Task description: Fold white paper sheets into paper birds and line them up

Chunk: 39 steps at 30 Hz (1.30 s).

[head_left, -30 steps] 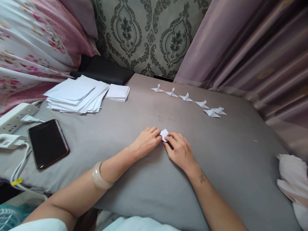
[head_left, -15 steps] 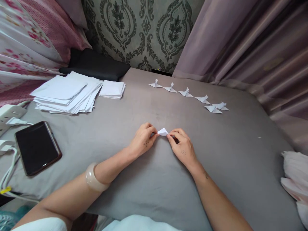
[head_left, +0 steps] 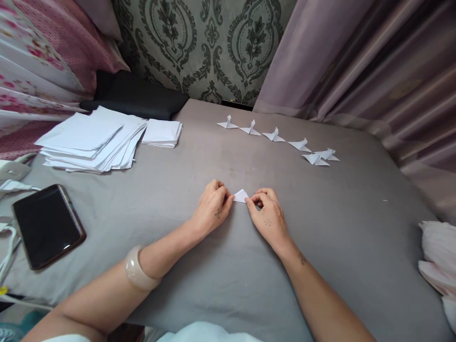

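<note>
A small folded piece of white paper, roughly triangular with its peak pointing away from me, is between my two hands just above or on the grey cloth. My left hand pinches its left corner between thumb and fingers. At the right corner, my right hand holds the paper with its thumb and index finger, the other fingers curled. Several folded paper birds stand in a slanting row on the cloth beyond my right hand, two of them close together at the row's right end.
A big stack of white paper and a smaller stack of cut paper lie at the back left. A dark tablet rests at the left near white cables. Purple curtains hang at the right; a black cushion-like item lies behind.
The folded paper looks flatter and broader now. My right thumb has moved slightly left along its edge. The whole view has shifted a little.
</note>
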Motion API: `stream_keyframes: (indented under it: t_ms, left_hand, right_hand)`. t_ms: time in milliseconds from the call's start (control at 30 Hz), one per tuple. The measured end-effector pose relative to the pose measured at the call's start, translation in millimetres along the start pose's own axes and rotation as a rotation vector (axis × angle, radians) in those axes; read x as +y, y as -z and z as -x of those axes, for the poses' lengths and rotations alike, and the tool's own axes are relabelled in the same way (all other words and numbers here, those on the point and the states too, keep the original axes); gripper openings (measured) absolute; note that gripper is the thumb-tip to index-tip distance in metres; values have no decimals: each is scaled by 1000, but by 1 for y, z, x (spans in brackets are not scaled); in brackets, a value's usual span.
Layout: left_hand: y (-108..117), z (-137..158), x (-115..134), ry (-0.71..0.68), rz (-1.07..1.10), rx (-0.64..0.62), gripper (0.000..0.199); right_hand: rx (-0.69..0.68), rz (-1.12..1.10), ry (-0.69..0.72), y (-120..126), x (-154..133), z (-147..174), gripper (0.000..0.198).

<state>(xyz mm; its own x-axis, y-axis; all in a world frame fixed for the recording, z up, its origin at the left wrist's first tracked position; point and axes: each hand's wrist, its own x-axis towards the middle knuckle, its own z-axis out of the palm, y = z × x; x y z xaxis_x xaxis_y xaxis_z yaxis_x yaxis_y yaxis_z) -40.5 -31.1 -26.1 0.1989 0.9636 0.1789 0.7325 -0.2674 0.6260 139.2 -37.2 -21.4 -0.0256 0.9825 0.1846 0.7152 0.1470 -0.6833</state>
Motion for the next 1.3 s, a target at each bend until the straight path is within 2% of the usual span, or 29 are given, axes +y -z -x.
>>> stream_keyframes:
  t_ms: [200,333,433,533,667,767,933,1300]
  left_hand:
    - [6,-1,4,-15,-69,-48,15]
    - [11,-1,9,-10,-98,-90,13]
    - [13,-1,9,-66,-154,-130,18]
    - [14,-1,10,-208,-241,-200,23]
    - [14,1,16,-343,-366,-272,24]
    - [15,4,22,-342,-467,-303,22]
    - [17,10,27,-290,-561,-315,18]
    - [23,13,19,-261,-497,-203,19]
  right_hand:
    - [-44,-3,-33,2,1,0,16]
    - [-56,-36,-2,4,6,-1,16]
    - [-51,-32,35,5,7,-1,13]
    - [-65,57,130,6,2,2,11]
    - [-140,290,351,7,-8,9,29]
    - [-168,411,440,7,-14,14,34]
    - [-170,528,443,12,-14,18,33]
    - [-112,501,395,22,-10,23,32]
